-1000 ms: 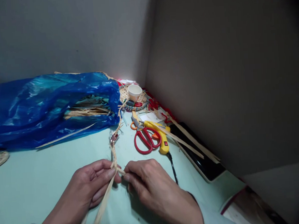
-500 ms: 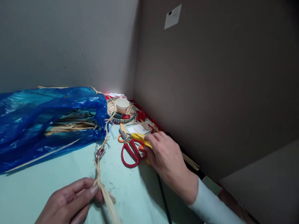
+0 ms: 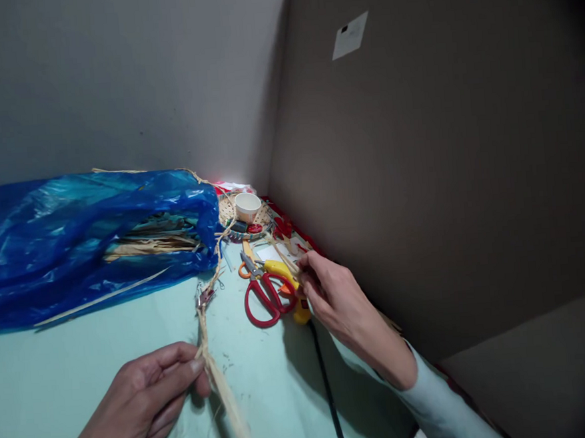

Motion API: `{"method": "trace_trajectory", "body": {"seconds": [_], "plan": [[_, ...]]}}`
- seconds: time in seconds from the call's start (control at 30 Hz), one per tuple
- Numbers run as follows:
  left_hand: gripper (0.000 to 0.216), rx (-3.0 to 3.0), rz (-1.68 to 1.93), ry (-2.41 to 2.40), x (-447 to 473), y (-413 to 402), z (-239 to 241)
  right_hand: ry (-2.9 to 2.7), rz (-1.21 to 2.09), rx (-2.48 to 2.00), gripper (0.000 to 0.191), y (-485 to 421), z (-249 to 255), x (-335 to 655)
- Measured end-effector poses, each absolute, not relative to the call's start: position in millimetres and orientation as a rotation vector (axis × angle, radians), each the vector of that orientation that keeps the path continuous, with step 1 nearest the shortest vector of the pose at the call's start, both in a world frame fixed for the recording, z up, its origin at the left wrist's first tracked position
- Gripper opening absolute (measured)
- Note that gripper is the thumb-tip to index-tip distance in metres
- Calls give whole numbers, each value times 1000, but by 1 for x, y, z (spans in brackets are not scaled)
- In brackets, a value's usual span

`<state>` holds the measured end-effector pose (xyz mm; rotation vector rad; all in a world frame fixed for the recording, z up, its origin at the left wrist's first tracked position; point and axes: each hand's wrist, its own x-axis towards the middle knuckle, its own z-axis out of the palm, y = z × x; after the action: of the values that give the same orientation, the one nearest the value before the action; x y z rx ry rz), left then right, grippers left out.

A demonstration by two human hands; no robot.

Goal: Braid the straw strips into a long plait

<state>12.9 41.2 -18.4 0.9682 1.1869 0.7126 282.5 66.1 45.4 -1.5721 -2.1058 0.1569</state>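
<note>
My left hand [image 3: 154,395] is closed, thumb and fingertips pinching a pale braid of straw-like fibre [image 3: 203,332]. Loose strands of it [image 3: 233,406] hang down toward me from the pinch. Farther up, a small metal clip [image 3: 205,297] sits on the braid. My right hand [image 3: 335,296] is closed, its fingertips on a thin pale fibre strip [image 3: 286,258] that points away toward the back. Just left of that hand lie red-handled scissors [image 3: 262,304], partly over a yellow glue gun [image 3: 301,310] with a black cord [image 3: 325,383].
A blue plastic bag [image 3: 73,241] with dry fibre strips [image 3: 154,245] showing through its opening lies at the left. In the corner, a round woven tray [image 3: 229,213] holds a white cup [image 3: 248,207]. A dark wall [image 3: 419,170] rises close on the right.
My right hand has drawn back slightly from over the glue gun, uncovering more of it, and a thin fibre strip now shows at its fingertips. My left hand keeps its pinch on the braid.
</note>
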Motion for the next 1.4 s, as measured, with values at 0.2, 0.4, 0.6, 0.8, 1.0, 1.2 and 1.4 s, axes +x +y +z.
{"method": "trace_trajectory", "body": {"seconds": [0.2,0.4,0.6,0.8,1.0,1.2,1.4], "plan": [[32,955,726,1212,19,39,-5,-1980,754,-1379,23,30,53,246],[27,889,792,1180,22,36,1,-1964,890,-1362,23,3,40,217],[26,870,800,1186,22,36,1,-2070,575,-1357,14,-11,19,203],[23,844,822,1214,22,34,1,-2076,365,-1383,8,-14,9,187],[26,857,803,1216,21,34,1,-2073,578,-1457,15,-8,3,191],[27,892,839,1159,19,32,0,-2145,656,-1473,15,-2,6,194],[29,957,835,1239,23,32,2,-2188,744,-1504,16,2,12,199]]}}
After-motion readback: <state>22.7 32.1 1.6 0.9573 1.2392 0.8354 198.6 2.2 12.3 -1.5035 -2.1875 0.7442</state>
